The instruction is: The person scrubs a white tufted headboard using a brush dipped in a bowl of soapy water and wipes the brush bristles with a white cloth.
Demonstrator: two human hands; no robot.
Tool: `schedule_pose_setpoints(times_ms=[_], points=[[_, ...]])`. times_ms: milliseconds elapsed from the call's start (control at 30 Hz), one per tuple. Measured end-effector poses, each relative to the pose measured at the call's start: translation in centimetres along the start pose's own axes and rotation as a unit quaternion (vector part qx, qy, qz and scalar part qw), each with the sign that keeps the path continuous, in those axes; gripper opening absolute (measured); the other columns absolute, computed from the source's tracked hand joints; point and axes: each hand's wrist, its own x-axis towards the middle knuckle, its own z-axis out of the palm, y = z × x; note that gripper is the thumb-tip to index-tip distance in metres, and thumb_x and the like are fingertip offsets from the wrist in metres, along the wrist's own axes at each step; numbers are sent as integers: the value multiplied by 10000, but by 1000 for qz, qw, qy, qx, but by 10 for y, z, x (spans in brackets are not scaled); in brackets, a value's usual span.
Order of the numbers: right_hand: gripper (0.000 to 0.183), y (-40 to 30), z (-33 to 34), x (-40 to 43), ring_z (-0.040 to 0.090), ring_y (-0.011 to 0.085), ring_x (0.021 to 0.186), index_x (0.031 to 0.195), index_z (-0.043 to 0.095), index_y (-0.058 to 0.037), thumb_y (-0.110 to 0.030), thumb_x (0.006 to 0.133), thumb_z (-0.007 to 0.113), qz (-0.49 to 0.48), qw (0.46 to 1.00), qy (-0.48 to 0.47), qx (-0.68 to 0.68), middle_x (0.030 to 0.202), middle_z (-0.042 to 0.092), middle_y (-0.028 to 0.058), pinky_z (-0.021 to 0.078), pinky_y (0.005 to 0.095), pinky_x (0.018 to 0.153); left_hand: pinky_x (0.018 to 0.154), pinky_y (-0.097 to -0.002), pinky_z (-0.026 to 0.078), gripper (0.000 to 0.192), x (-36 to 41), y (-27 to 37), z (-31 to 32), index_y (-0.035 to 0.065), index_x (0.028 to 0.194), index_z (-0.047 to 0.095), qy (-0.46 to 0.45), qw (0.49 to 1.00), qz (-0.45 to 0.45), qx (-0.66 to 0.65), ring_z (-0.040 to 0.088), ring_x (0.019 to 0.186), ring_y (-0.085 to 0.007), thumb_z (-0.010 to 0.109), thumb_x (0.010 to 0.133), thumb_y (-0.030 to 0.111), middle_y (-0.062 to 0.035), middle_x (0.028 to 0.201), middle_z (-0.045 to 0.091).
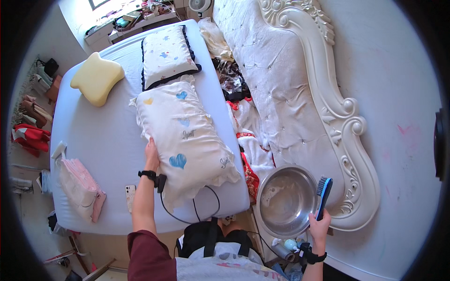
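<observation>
My left hand [152, 155] grips the left edge of a white frilled pillow [197, 140] printed with hearts and lettering; its fingers are partly hidden by the pillow. In my right hand [320, 225] is a blue and black scrub brush [325, 196], bristles up and facing left. The brush is held over the right rim of a stainless steel basin [262, 210]. Shallow cloudy water with some foam [272, 193] lies in the basin. The pillow rests on the bed's pale fitted sheet [116, 140].
A tufted headboard [281, 102] with a carved frame runs along the right. On the bed are a black-trimmed pillow [167, 56], a yellow pillow [100, 77], a folded pink quilt [81, 189] and a phone [130, 198]. Bottles [290, 244] stand below the basin. Black cables [218, 200] cross near my lap.
</observation>
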Motion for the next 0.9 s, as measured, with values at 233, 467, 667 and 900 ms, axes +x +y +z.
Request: schedule_pose_setpoints(times_ms=[233, 467, 667, 900], points=[[166, 28, -38, -17, 451, 127, 540, 674, 466, -11, -36, 688, 629, -11, 999, 25, 47, 576, 449, 38, 386, 283, 538, 738, -280, 469, 419, -62, 64, 88, -40, 1085, 564, -68, 992, 99, 34, 575, 845, -136, 474, 936, 342, -74, 972, 619], [147, 46, -58, -27, 438, 127, 540, 695, 474, 0, -39, 696, 616, -44, 998, 9, 48, 577, 442, 33, 386, 284, 540, 699, -269, 470, 410, -133, 104, 98, -30, 1029, 587, -72, 977, 142, 141, 560, 784, -121, 517, 914, 357, -67, 910, 616], [154, 67, -63, -41, 465, 114, 617, 847, 557, 37, -17, 705, 581, -31, 999, 6, 41, 662, 516, 39, 413, 276, 595, 662, -305, 474, 386, -191, 124, 107, -1, 986, 608, -77, 983, 109, 126, 552, 715, -128, 545, 896, 370, -54, 857, 623], [130, 65, -46, -61, 435, 95, 586, 740, 489, -8, -8, 683, 606, -73, 997, 21, 7, 644, 460, -4, 391, 252, 565, 709, -336, 497, 417, -171, 159, 33, -41, 1103, 532, -103, 994, 27, -19, 584, 792, -192, 500, 922, 333, -118, 979, 602]])
